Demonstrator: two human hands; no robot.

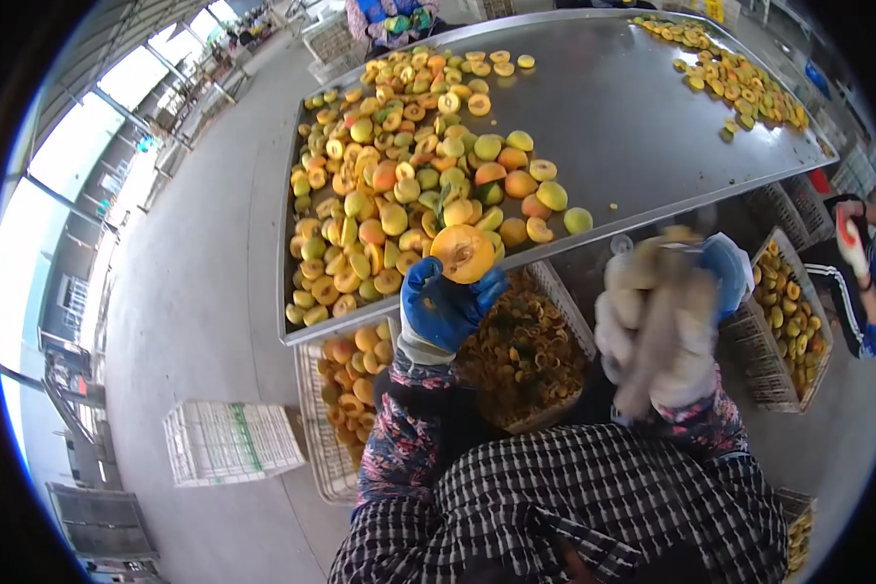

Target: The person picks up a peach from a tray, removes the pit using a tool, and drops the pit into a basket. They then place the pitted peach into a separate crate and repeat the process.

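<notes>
My left hand [442,313], in a blue-coated glove, grips a large yellow peach half [463,253] with its cut face toward me, close over the table's near edge. My right hand [660,341], in a pale glove, is smeared by motion to the right of it; I cannot tell what it holds. Just behind the right hand is a blue-and-white round thing [725,275]. Whole and halved peaches [389,180] lie heaped on the metal table [594,117] beyond my left hand. Below and between my hands, a crate [566,304] holds brownish fruit scraps [521,355].
A crate of peaches [352,375] stands left of my lap, with a white crate [234,443] farther left on the floor. Another fruit crate [786,316] is at the right. More fruit [745,86] lies at the table's far right. People [394,19] [861,263] are beyond the table and at the right.
</notes>
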